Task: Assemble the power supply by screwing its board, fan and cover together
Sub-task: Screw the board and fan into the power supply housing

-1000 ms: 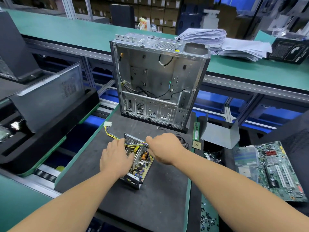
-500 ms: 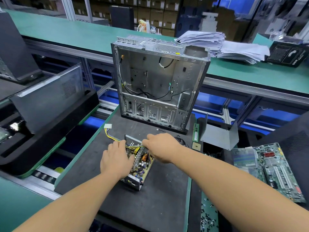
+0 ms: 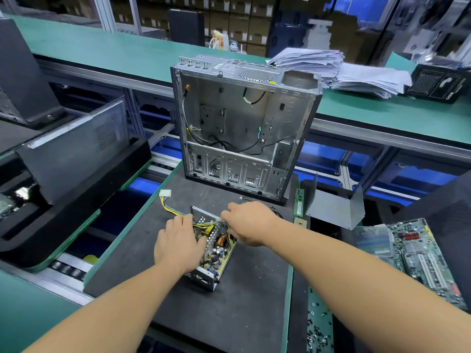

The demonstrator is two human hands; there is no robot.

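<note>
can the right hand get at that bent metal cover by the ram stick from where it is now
Probably yes. The right hand sits at the power supply, and the bent metal cover stands uncovered to its right on the mat; only the RAM stick lies between, flat.

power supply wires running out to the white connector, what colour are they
Mostly yellow, with some black, seen in the head view: wires leading to the white connector.

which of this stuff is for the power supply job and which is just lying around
Job: open power supply under both hands (left hand, right hand), its yellow cable bundle, loose screws.

Lying about: empty computer case, motherboard, memory stick, paper stacks.
</note>
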